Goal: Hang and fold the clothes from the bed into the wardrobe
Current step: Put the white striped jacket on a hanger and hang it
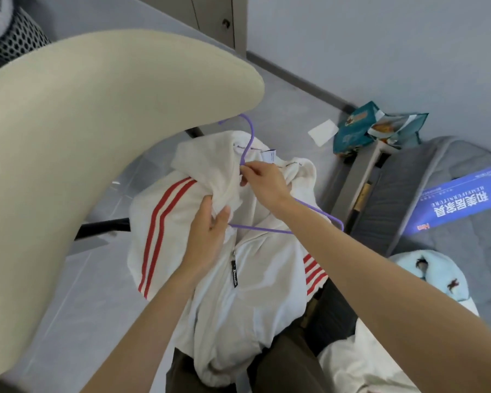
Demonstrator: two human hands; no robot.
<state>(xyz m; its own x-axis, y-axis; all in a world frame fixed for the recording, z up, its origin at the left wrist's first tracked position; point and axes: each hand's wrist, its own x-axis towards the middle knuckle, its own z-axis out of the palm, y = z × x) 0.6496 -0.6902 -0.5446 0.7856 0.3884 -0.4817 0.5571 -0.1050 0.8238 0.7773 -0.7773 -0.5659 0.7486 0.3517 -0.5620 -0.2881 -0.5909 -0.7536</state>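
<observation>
A white zip jacket (247, 290) with red stripes on its sleeves hangs in front of me over my lap. A purple wire hanger (270, 229) lies partly inside its neck, with the hook sticking up beyond the hood. My left hand (209, 234) grips the jacket's collar fabric at the left of the neck. My right hand (262, 178) pinches the hanger's neck just below the hook, amid the hood folds. The hanger's right shoulder pokes out past my right forearm.
A cream chair back (82, 143) fills the left. The grey bed (437, 222) lies at right, with a blue box (465, 197), a pale blue plush garment (434, 273) and a white cloth (360, 361). Teal bags (374, 129) and a paper slip (322, 131) are on the floor.
</observation>
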